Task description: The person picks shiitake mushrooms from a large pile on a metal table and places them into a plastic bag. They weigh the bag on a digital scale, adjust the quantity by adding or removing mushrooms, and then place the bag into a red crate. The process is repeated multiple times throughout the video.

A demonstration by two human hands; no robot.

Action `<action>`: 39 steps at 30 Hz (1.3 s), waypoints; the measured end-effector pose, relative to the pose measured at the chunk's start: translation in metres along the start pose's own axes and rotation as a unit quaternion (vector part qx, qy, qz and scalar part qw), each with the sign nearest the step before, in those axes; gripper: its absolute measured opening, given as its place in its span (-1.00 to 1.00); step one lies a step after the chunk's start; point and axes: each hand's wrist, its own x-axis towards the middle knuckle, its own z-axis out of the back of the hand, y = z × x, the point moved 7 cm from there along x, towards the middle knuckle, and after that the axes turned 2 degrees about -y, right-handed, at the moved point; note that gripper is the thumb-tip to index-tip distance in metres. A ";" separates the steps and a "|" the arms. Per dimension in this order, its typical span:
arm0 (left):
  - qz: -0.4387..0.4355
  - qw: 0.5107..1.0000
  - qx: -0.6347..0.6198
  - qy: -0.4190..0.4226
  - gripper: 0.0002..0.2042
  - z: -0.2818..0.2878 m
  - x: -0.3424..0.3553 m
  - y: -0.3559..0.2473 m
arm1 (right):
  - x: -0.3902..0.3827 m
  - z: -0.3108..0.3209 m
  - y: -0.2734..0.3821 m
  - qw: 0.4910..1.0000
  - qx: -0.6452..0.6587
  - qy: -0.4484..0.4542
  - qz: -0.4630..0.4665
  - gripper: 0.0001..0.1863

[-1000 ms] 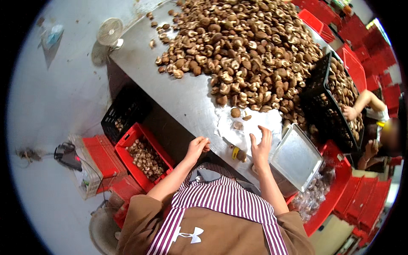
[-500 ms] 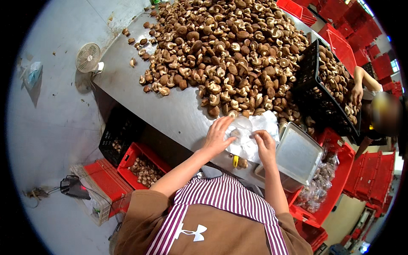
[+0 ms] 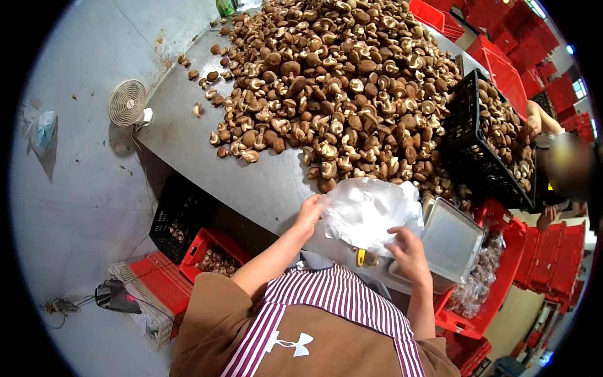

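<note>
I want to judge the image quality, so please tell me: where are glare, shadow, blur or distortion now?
Head view: glare whitens the plastic; the table bows along its near edge; shadow darkens the area below the fan; a co-worker's head is blurred; corners are black.

Shirt [image 3: 361, 333]: is showing plain brown. Left sleeve [image 3: 210, 308]: is ending short, well behind the bare left hand [image 3: 309, 214]. Right sleeve [image 3: 438, 356]: is matching in brown, behind the bare right hand [image 3: 409, 254]. Logo [image 3: 291, 344]: is standing out white on the shirt, behind the left hand. Apron [image 3: 330, 290]: is bearing maroon and white stripes, behind and between the hands. Straps [image 3: 244, 352]: are crossing the shirt, likewise striped.
</note>
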 end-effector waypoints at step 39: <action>0.104 0.991 -0.023 -0.084 -0.38 0.070 0.159 -0.078 | 0.181 -0.235 -0.101 0.491 0.760 -0.137 -0.403 -0.65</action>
